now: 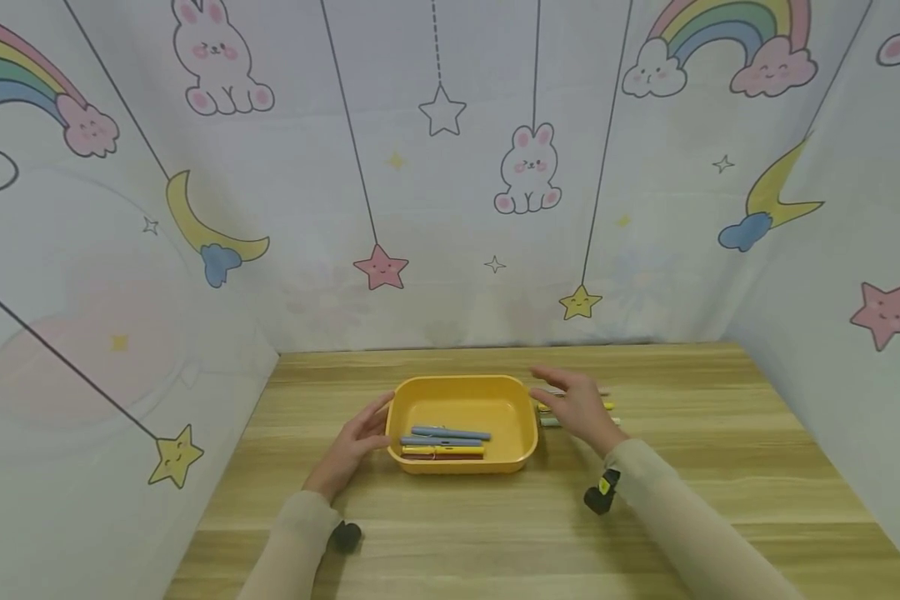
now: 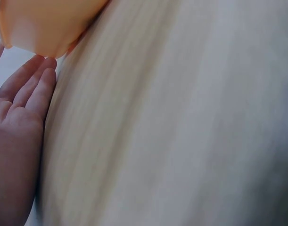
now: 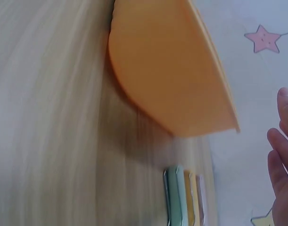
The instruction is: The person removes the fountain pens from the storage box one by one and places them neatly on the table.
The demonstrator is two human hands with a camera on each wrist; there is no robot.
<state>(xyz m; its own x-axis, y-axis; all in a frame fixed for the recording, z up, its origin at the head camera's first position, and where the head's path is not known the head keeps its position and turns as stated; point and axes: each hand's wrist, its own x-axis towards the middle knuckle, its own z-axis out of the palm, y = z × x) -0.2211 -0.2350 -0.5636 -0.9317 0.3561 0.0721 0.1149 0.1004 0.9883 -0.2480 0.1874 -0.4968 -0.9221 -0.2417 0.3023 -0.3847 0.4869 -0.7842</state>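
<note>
A yellow plastic tray [image 1: 461,467] stands on the table with several pens inside, lying side by side near its front left. Two are blue pens [image 1: 450,433], in front of them lies a yellow pen [image 1: 450,450], and a dark red pen [image 1: 427,457] is partly hidden. At the tray's left side, my left hand [image 1: 352,450] rests with extended fingers touching the wall. My right hand [image 1: 573,408] hovers by the right rim, fingers loosely extended and holding nothing. Below it lie a light green pen [image 3: 176,193], a yellow pen [image 3: 191,197] and a pale pen [image 3: 201,197].
Wood-grain table [image 1: 495,533] extends around the tray. Behind it hangs a white cloth [image 1: 450,308] printed with rabbits, stars and rainbows, which also closes off both sides. Each wrist carries a small black camera [image 1: 600,493].
</note>
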